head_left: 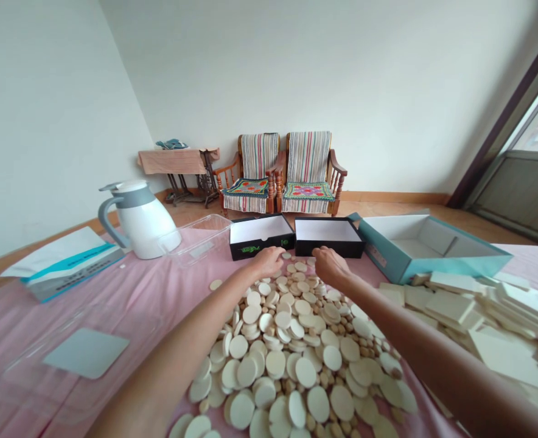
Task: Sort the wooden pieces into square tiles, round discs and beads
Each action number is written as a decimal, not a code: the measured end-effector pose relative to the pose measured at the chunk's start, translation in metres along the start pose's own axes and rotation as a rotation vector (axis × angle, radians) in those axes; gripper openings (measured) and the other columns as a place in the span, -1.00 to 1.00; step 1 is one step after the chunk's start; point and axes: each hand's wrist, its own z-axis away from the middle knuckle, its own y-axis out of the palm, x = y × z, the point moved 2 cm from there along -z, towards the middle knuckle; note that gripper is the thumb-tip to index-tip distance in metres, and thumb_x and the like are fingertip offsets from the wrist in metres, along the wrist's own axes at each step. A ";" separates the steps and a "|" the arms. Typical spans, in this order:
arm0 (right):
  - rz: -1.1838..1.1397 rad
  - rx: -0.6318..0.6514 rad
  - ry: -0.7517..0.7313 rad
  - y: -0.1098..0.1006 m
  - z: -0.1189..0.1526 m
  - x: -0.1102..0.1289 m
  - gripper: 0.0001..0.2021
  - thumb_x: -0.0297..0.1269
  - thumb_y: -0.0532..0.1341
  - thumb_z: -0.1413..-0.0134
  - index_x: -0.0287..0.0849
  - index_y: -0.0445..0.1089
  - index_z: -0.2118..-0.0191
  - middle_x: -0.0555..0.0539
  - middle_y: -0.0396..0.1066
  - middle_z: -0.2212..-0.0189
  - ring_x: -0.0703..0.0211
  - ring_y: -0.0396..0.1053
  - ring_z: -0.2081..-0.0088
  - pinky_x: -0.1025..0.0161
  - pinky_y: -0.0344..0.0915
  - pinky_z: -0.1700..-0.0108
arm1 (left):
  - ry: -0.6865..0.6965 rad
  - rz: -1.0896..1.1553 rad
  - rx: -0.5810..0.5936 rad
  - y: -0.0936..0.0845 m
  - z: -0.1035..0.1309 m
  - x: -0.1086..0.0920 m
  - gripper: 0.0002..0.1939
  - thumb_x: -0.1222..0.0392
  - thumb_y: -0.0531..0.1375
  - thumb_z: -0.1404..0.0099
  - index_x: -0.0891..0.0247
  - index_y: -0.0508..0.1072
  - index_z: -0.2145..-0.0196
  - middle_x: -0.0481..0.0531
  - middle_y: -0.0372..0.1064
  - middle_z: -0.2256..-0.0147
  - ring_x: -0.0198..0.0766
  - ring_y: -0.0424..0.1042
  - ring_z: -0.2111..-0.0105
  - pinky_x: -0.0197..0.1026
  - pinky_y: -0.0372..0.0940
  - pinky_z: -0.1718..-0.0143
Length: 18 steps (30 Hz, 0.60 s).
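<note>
My left hand (269, 261) is at the far edge of a pile of round wooden discs (275, 363), just in front of a black box with a white inside (262, 238). Its fingers are curled down, and what they hold, if anything, is hidden. My right hand (330, 265) is closed in front of a second black box (328, 238), knuckles up, its fingertips hidden. Small wooden pieces lie mixed among the discs. A few discs rest between my two hands.
A teal box (456, 266) and stacked pale wooden slabs (451, 298) lie on the right. To the left stand a white and grey jug (145, 225), a clear plastic tray (200, 243) and a tissue pack (75, 267). Pink cloth (159, 292) covers the table.
</note>
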 end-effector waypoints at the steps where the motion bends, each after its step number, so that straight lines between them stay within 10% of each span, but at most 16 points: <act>1: 0.004 0.001 0.005 0.004 0.001 0.001 -0.71 -0.55 0.05 0.00 -0.29 0.43 0.18 -0.31 0.41 0.18 -0.04 0.37 0.12 0.23 0.22 0.22 | 0.012 0.001 0.006 0.005 -0.005 -0.002 -0.66 0.09 0.13 -0.35 0.28 0.33 -0.02 0.14 0.31 0.00 -0.16 0.38 0.09 0.01 0.36 0.09; 18: -0.203 0.035 -0.096 0.030 -0.012 0.017 -0.66 -0.45 0.02 -0.09 -0.30 0.45 0.09 -0.28 0.45 0.12 0.01 0.36 0.05 0.22 0.19 0.06 | -0.052 -0.002 0.064 0.019 -0.023 -0.023 -0.67 0.09 0.13 -0.35 0.27 0.34 -0.02 0.13 0.31 0.00 -0.17 0.38 0.09 0.00 0.36 0.09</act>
